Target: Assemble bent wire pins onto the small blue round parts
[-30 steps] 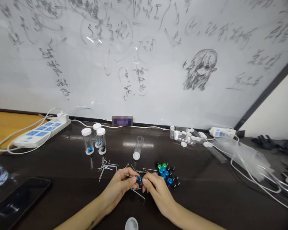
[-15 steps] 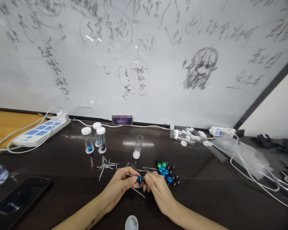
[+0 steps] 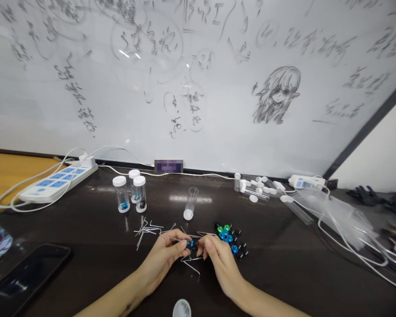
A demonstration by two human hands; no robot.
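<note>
Easing apart in the head view, the right hand [image 3: 218,257] now leaves a small gap beside the small shiny blue-and-black part [image 3: 189,244], where half a second ago its fingertips met it. From where I stand, that seems to leave the part to the left hand [image 3: 166,251] alone, whose thumb and finger pinch it just in front of the upright clear tube with a white base [image 3: 188,215]. The right hand's fingers are curled; I cannot tell whether they grip anything.

Everything else I place by that tube. Left of it on the dark glossy counter [image 3: 277,273] stand three clear, white-capped tubes [image 3: 120,193], with a scatter of bent silvery metal rods [image 3: 147,228] nearer the person. To its right, on the near side, sits a cluster of blue, green and black fasteners [image 3: 223,234]; farther right lie jumbled clear tubes and white caps [image 3: 257,187]. More thin rods lie beneath and between the hands, in front of the tube, and look likely to snag fingers.
</note>
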